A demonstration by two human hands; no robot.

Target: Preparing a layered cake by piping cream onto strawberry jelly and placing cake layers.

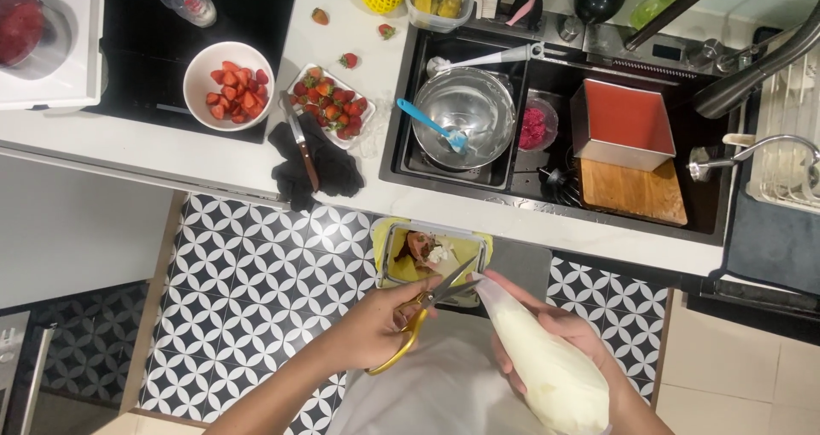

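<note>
Gripped a white piping bag (547,362) in the right hand (589,332), fingers curled under and around its full middle, thumb side hidden behind the bulge. Held it just below and to the right of the small yellow bin (382,255), over a white cloth (444,388) at the lap. Lay slantwise, long axis running from the fat end, farthest down and right from the bin, up to the narrow tip, which pointed at the bin's lower right corner and stopped just short of its rim. Clasped yellow-handled scissors (444,291) in the left hand (376,324), fingers closed through the loops, directly below the bin. Reached rightward with the blades, parted in a narrow vee, almost crosswise to the bag's axis and right at its tip; could not tell whether steel already touched plastic. Put the left hand nearer the bin and nearer the tip, the right hand farther down the bag, well clear of the blades. Stood open, the bin, with brown and white scraps inside, against the patterned tile floor (256,273) to its left.
</note>
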